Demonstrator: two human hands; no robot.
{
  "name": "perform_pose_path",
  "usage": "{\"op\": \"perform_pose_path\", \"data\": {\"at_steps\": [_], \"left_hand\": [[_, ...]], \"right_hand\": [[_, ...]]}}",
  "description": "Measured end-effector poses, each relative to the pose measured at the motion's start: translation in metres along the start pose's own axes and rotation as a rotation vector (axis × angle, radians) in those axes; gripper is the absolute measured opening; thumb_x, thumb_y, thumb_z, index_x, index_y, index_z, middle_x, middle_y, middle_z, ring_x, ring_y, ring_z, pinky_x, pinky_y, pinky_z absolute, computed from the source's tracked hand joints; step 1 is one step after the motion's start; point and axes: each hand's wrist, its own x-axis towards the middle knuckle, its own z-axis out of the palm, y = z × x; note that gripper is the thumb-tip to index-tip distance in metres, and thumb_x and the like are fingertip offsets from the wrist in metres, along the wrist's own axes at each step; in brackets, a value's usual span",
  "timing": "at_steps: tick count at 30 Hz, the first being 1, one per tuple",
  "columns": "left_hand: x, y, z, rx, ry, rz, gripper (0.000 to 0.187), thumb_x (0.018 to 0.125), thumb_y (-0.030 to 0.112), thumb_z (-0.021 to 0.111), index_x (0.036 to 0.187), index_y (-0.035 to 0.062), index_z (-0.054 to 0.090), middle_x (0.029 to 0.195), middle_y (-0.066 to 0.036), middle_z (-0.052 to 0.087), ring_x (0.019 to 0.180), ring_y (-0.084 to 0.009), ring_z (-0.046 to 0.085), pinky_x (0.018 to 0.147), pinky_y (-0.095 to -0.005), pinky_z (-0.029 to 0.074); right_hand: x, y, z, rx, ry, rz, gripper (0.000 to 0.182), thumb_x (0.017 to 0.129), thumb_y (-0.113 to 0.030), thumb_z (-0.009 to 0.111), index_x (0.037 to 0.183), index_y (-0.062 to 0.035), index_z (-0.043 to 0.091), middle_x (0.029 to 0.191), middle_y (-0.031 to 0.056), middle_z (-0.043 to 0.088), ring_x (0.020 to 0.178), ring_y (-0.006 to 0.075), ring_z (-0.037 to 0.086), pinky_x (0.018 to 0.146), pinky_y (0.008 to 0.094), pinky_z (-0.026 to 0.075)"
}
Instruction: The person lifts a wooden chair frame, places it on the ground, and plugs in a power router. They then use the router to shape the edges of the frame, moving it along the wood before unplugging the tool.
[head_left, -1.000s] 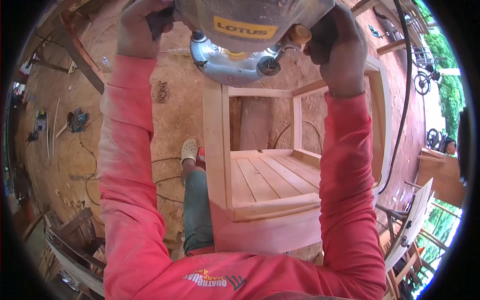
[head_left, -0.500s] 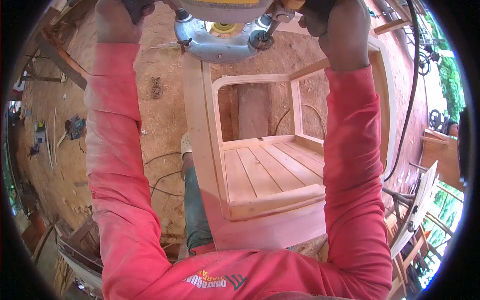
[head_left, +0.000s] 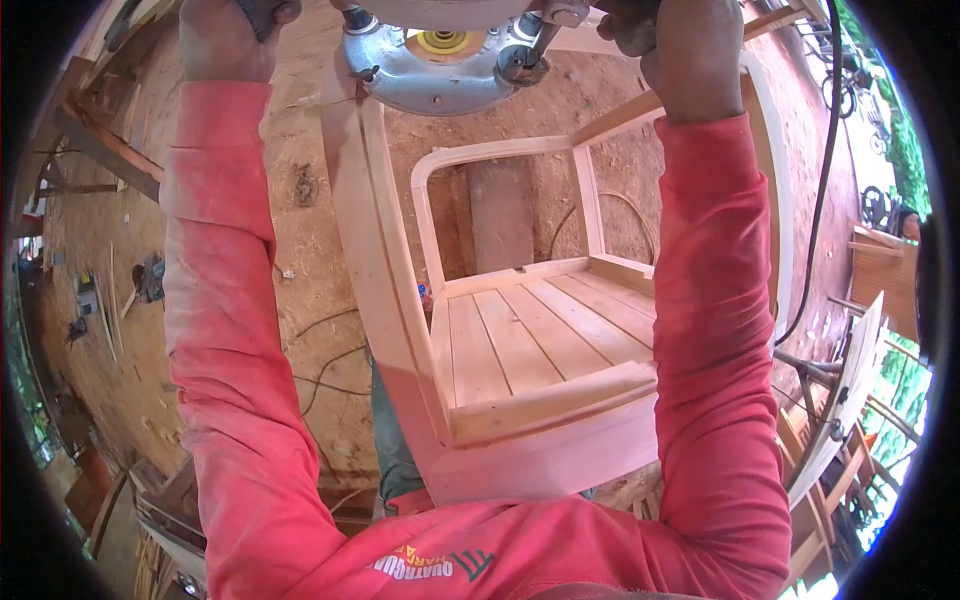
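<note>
At the top edge a hand-held plunge router (head_left: pixel 437 96) is partly cut off. Its rounded metal base has a central opening showing a yellow part. My left hand (head_left: pixel 232 42) is closed around the dark grip on its left side. On the other side my right hand (head_left: pixel 690 60) is closed around the opposite grip. Under the router and my right arm stands a pale wooden frame (head_left: pixel 372 250) with a rounded inner corner. Deeper inside it lies a slatted wooden panel (head_left: pixel 540 335). The router's contact with the wood is hard to make out.
A black cable (head_left: pixel 832 150) hangs down on the right. Another cord (head_left: pixel 320 380) lies on the dusty floor (head_left: pixel 310 250) at left. Tools (head_left: pixel 150 278) and thin wood strips lie farther left. Boards and wooden pieces (head_left: pixel 835 410) are stacked at right.
The router and both hands have shifted slightly up in view. More of the frame's left rail now shows, and its near left corner appears a little farther left.
</note>
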Motion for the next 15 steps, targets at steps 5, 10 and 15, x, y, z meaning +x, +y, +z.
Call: {"op": "perform_pose_path", "data": {"at_steps": [5, 10, 15], "left_hand": [[0.037, -0.022, -0.036, -0.194, -0.060, -0.136, 0.016, 0.088, 0.027, 0.063, 0.080, 0.0131, 0.066, 0.068, 0.001, 0.059, 0.057, -0.0133, 0.054, 0.052, -0.0278, 0.042], [-0.011, -0.016, 0.045, 0.153, -0.011, 0.178, 0.020, 0.090, 0.029, 0.064, 0.083, 0.0116, 0.068, 0.071, -0.002, 0.064, 0.059, -0.0148, 0.058, 0.054, -0.0292, 0.045], [0.053, -0.055, -0.015, -0.418, -0.124, -0.187, 0.019, 0.091, 0.028, 0.064, 0.084, 0.0118, 0.070, 0.076, -0.002, 0.067, 0.063, -0.0159, 0.062, 0.056, -0.0295, 0.047]], "right_hand": [[0.004, 0.006, -0.019, -0.009, -0.016, -0.053, 0.030, 0.099, -0.034, 0.057, 0.091, -0.0060, 0.063, 0.068, 0.0066, 0.059, 0.049, 0.0159, 0.054, 0.039, 0.0282, 0.039], [0.015, 0.002, -0.031, -0.021, 0.065, 0.050, 0.028, 0.099, -0.033, 0.056, 0.090, -0.0068, 0.062, 0.067, 0.0047, 0.057, 0.049, 0.0151, 0.053, 0.040, 0.0280, 0.039], [0.020, 0.007, -0.049, 0.018, 0.004, -0.002, 0.026, 0.099, -0.031, 0.054, 0.086, -0.0097, 0.060, 0.066, 0.0011, 0.054, 0.049, 0.0132, 0.051, 0.041, 0.0273, 0.038]]}}
